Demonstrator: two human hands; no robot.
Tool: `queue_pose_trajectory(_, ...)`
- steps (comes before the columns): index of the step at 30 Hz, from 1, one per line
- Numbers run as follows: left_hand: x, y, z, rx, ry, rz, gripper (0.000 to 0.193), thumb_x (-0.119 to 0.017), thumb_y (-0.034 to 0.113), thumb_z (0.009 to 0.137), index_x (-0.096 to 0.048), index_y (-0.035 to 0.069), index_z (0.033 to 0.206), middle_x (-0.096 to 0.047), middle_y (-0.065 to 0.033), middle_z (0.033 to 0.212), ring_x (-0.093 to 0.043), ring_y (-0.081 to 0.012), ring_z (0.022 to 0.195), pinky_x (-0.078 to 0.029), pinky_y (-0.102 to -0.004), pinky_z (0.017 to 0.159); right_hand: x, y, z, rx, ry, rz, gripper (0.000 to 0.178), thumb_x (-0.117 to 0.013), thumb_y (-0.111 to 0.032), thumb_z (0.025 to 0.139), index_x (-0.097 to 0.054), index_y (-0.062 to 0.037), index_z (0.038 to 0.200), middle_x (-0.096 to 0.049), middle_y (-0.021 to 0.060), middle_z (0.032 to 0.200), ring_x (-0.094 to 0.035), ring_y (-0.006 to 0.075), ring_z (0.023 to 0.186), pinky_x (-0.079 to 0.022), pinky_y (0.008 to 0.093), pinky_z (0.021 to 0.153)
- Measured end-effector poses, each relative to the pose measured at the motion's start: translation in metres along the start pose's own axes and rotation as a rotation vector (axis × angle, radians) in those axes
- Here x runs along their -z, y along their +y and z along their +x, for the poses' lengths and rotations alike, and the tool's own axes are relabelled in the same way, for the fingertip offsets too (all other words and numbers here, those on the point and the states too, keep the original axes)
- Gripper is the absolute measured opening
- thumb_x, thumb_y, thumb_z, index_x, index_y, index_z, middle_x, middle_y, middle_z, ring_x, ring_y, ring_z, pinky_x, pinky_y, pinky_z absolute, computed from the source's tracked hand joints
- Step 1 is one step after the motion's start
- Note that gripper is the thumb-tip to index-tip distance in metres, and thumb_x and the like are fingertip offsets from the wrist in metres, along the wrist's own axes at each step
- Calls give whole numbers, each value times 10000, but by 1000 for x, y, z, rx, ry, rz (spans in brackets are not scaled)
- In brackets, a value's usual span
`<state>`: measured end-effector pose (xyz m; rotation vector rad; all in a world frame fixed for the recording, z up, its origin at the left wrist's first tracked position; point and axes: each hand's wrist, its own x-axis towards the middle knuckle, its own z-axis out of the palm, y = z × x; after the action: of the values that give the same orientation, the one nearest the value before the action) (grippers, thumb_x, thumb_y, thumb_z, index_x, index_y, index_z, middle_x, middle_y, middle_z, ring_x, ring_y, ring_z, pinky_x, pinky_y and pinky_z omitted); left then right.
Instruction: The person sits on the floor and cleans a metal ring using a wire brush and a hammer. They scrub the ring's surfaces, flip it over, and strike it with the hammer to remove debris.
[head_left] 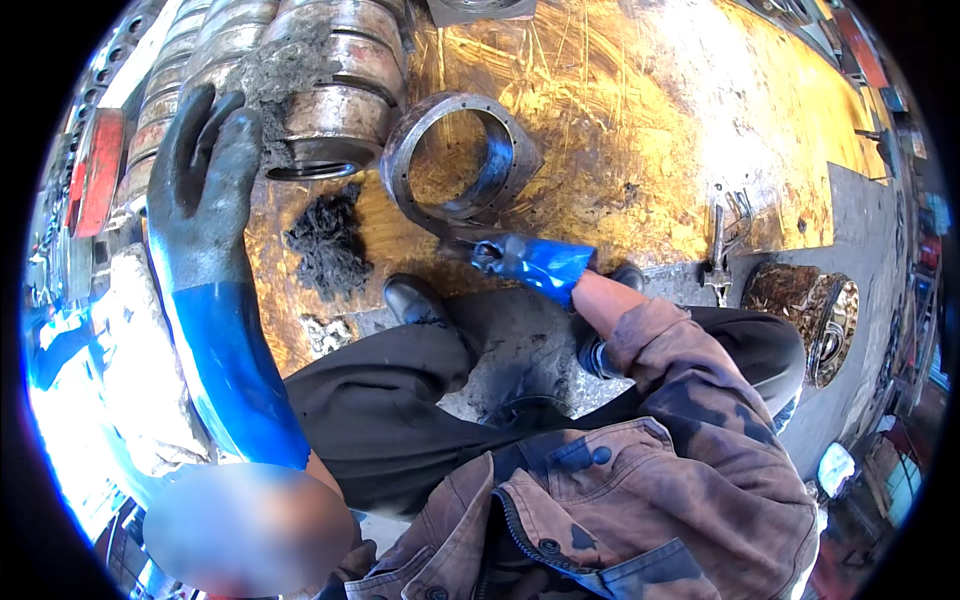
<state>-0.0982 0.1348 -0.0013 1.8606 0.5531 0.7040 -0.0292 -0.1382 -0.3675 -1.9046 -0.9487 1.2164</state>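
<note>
My left hand, in a long blue glove with a dark coated palm, is stretched out at the left with its fingers extended. It holds nothing and appears in front of a row of rusty, ridged metal cylinders; whether it touches them I cannot tell. Right of these cylinders, a machined metal ring with small holes round its flange lies on the yellow board. Just below that ring is my right hand in a matching blue glove, seen foreshortened. Its fingers are hidden, and any grip is unclear.
A clump of dark fibrous waste lies beside my boot on the scratched yellow board. To the right are a metal clamp-like tool and a dirty round part. A red block stands far left.
</note>
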Motion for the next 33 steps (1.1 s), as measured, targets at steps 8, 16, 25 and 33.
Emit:
queue_pose_trajectory(8, 4, -22, 9, 57, 47, -37, 589, -753, 75, 924, -491, -67, 1432, -636, -239, 1290, -628, -266, 1201, -544, -355, 1002, -12, -56, 5, -153, 1, 1376, 358, -624, -432, 987, -670, -104, 1124, -696, 97, 888, -685, 265, 780, -563, 413, 680)
queue_pose_trajectory(16, 23, -22, 9, 23, 8, 22, 582, -719, 94, 955, -472, -32, 1467, -629, -211, 1326, -609, -239, 1228, -504, -345, 1040, 15, -185, 40, -73, 116, 1583, 405, -510, -463, 1059, -645, -81, 1060, -686, 66, 848, -691, 245, 673, -554, 374, 535)
queue_pose_trajectory(25, 29, -46, 18, 20, -3, -74, 575, -673, 37, 963, -442, -36, 1485, -614, -230, 1347, -623, -260, 1210, -528, -357, 1010, 9, -160, 49, -201, -41, 1799, 417, -469, -535, 1055, -617, -147, 1021, -716, 75, 874, -561, 163, 539, -443, 340, 445)
queue_pose_trajectory(33, 18, -39, 17, 75, 18, -104, 592, -693, 73, 969, -433, -42, 1488, -590, -234, 1371, -597, -262, 1245, -499, -351, 1051, -13, -133, 59, 55, -22, 1779, 492, -418, -585, 1053, -636, -144, 1070, -710, 52, 840, -585, 187, 560, -467, 409, 464)
